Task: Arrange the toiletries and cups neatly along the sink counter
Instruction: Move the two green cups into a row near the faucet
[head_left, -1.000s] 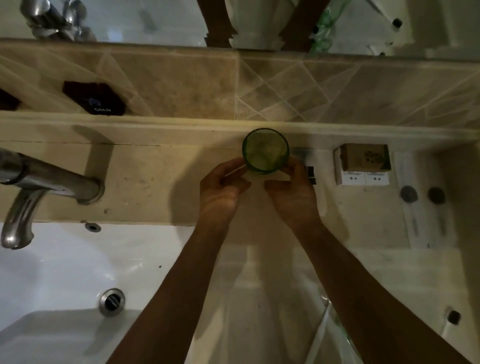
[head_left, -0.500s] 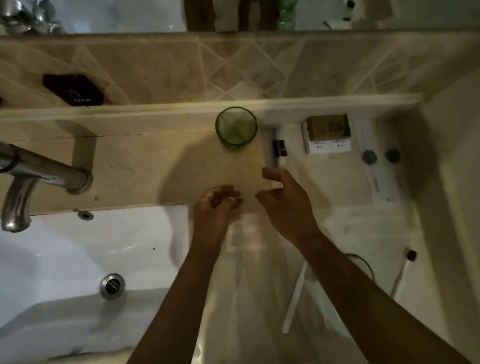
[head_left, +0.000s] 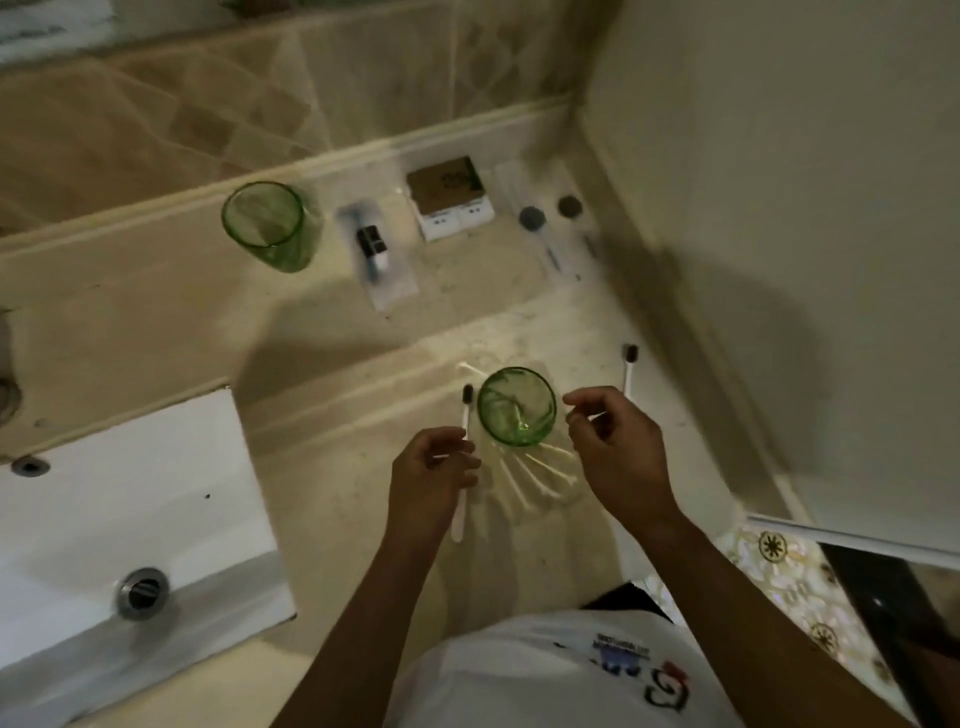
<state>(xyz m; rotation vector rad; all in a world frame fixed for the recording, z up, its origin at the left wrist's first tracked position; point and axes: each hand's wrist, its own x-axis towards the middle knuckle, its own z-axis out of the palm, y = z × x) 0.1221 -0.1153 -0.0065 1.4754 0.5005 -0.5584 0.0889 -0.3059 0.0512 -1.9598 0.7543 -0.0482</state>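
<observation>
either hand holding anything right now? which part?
Nothing held. Left hand and right hand flank the near green cup, fingers loosely curled, not touching it. Left hand lies over a white toothbrush; no grip visible.

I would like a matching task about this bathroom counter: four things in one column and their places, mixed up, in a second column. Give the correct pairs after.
Things
1. far green cup
2. near green cup
3. brown-topped box
4. drain

Places
A. in the white sink basin
B. between the left hand and the right hand, touched by neither
C. at the back ledge, left of the packaged razor
D. at the back ledge, right of the packaged razor

Pairs: 1-C, 2-B, 3-D, 4-A
</observation>
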